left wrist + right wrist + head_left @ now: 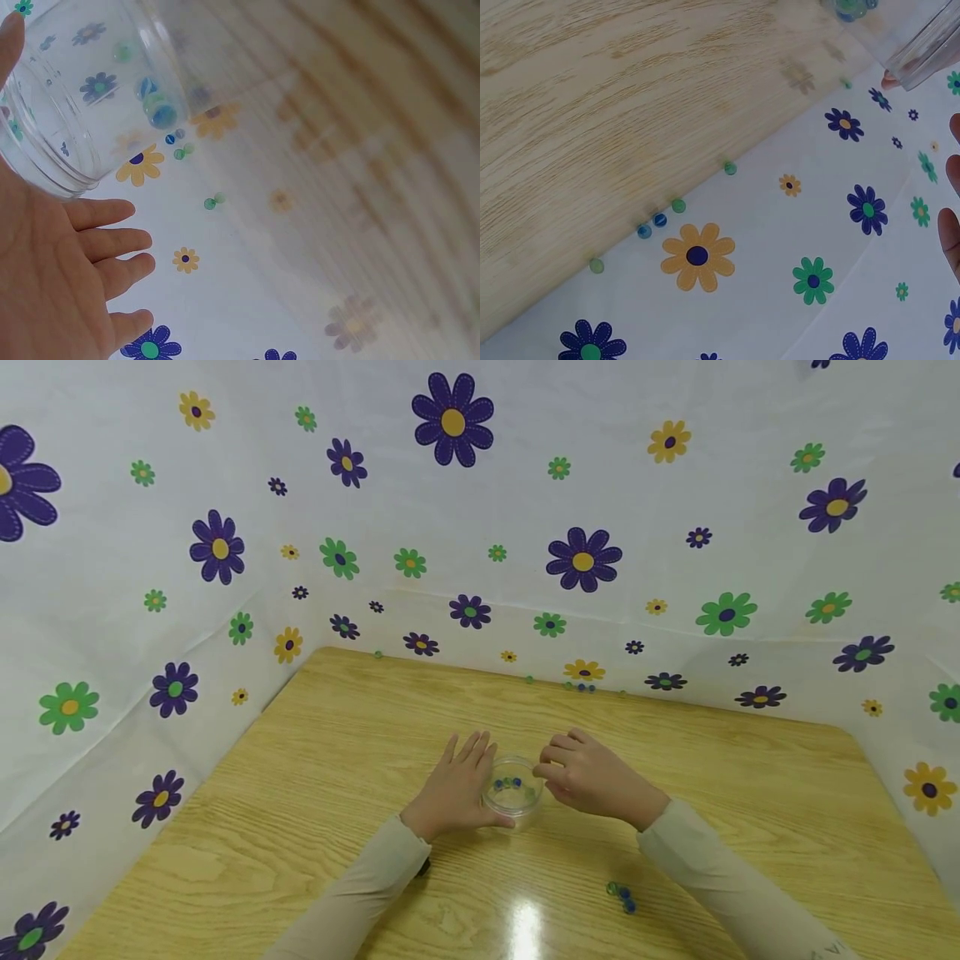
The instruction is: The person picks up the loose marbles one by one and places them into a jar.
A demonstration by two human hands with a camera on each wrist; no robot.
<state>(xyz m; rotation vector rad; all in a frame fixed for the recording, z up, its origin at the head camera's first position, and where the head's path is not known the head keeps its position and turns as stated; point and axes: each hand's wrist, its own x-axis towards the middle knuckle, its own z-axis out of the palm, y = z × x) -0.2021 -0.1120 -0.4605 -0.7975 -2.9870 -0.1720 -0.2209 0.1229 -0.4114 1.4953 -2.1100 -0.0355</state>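
Fingers of our left hand spread wide against the jar in lower centre, perhaps to steady it; whether our curled right hand pinches anything, we cannot tell.

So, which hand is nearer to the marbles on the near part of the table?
Right. The right hand is beyond the marbles, by the jar's right side; the left hand is farther off, against its left side.

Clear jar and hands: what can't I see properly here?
- Head view: whether the right hand holds anything; the hand itself hides it.
- Right wrist view: most of the clear jar, cut off by the edges.
- Head view: the dark object, partly hidden by the left sleeve.
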